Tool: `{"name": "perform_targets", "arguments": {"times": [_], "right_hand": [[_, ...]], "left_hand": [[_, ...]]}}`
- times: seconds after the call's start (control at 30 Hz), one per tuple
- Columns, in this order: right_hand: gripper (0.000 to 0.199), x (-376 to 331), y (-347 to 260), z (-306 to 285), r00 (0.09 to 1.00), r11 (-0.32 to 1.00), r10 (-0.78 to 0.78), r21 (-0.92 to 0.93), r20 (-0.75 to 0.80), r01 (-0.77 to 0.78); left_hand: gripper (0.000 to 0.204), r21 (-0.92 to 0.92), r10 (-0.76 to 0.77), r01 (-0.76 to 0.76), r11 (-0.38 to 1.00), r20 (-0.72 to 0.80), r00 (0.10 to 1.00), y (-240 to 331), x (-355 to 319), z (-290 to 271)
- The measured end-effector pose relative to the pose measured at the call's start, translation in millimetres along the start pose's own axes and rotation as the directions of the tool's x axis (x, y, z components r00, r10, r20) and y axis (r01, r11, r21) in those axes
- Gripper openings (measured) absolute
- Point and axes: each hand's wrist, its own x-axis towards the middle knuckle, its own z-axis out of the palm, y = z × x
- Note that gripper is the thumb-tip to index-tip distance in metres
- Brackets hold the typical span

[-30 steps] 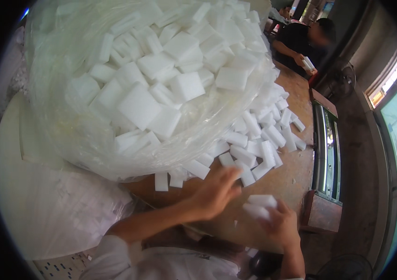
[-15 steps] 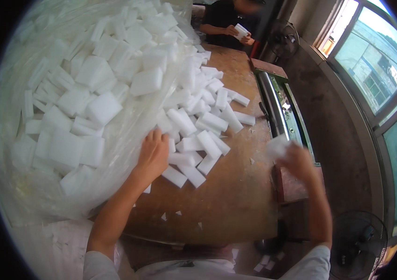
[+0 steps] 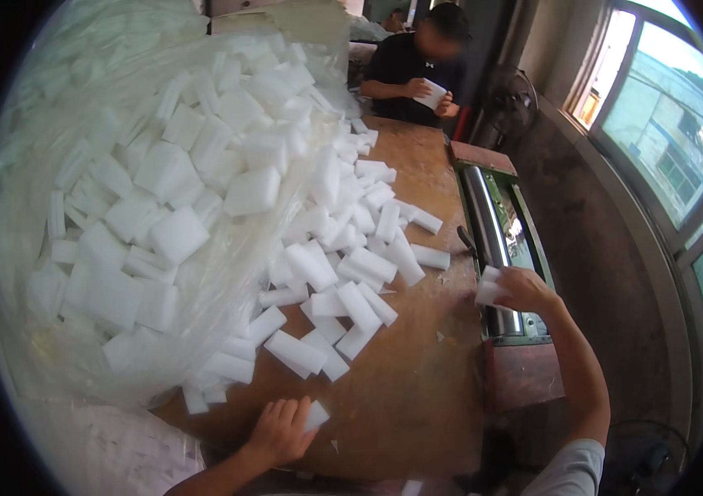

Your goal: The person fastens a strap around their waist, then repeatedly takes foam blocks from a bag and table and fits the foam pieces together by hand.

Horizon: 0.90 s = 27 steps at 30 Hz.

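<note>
My right hand [image 3: 526, 291] is closed on a couple of white foam blocks [image 3: 490, 286], held at the near end of a shiny metal roller [image 3: 488, 217] set in a green machine frame. Near the front edge of the brown table [image 3: 417, 364], my left hand [image 3: 285, 428] has its fingers curled round a small white foam block [image 3: 316, 416]. A loose heap of similar white blocks [image 3: 359, 307] spreads over the table just beyond my left hand. The fingertips of my left hand are partly hidden behind the block.
A large clear plastic bag [image 3: 244, 248] full of white foam blocks fills the left side. Across the table a person in black [image 3: 409, 70] holds a white block. A fan [image 3: 510, 99] stands by the wall, near windows [image 3: 665, 116] on the right.
My left hand has come from the heap back to the table's near edge, now with a block. More blocks lie spread toward me. My right hand stays by the roller, and the view has tilted up.
</note>
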Motion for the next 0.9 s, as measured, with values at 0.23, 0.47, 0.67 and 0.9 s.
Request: {"name": "perform_targets", "arguments": {"times": [0.23, 0.47, 0.67, 0.9], "right_hand": [[0.03, -86.6, 11.7, -23.7, 0.952, 0.968, 0.248, -0.078, 0.181, -0.237], [0.031, -24.7, -180.1, -55.4, 0.801, 0.67, 0.572, 0.663, -0.174, -0.334], [0.03, 59.1, -342.7, 16.2, 0.677, -0.344, 0.723, 0.921, 0.137, 0.181], [0.033, 97.7, -387.6, 16.9, 0.829, -0.44, 0.554, 0.872, 0.077, 0.213]], "left_hand": [[0.06, -0.162, 0.016, -0.042, 0.986, -0.161, 0.987, -6.0, -7.9, 3.8], [0.047, -0.844, -0.43, 0.085, 0.53, -0.181, 0.885, 3.1, 11.2, -24.2], [0.042, -0.907, -0.544, -0.009, 0.421, -0.26, 0.798, -9.8, 45.4, -58.2], [0.036, -0.966, -0.639, 0.07, 0.249, -0.11, 0.761, -17.7, 23.8, -87.8]]}}
